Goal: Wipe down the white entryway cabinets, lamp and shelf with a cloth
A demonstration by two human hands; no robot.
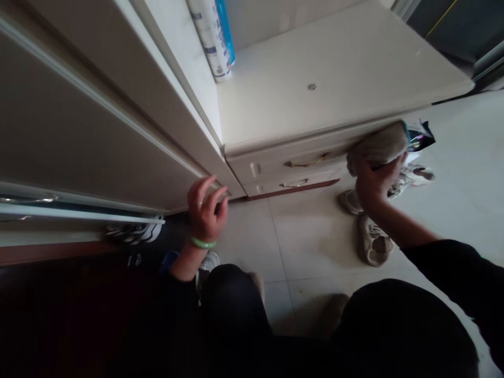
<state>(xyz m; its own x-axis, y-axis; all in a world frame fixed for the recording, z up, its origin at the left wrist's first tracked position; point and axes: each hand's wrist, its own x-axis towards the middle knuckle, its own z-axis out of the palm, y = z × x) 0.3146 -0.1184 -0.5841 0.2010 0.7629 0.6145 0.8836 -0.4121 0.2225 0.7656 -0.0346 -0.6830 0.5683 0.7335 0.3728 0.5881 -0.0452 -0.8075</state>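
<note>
My right hand (373,181) is closed around a grey-beige shoe (380,145), held up in front of the drawer fronts of a low cream cabinet (334,79). My left hand (205,209), with a green bangle on the wrist, hovers by the bottom corner of a tall cabinet door (79,136); its fingers are curled loosely apart and hold nothing. Both sleeves are dark, and my dark-clothed knees fill the bottom of the view.
Several shoes lie on the tiled floor: a beige one (372,242) below my right arm, a white pair (134,231) under the tall cabinet, others (417,173) at right. A white-and-blue cylinder (214,37) stands on the low cabinet's top. Two drawers carry metal handles (305,163).
</note>
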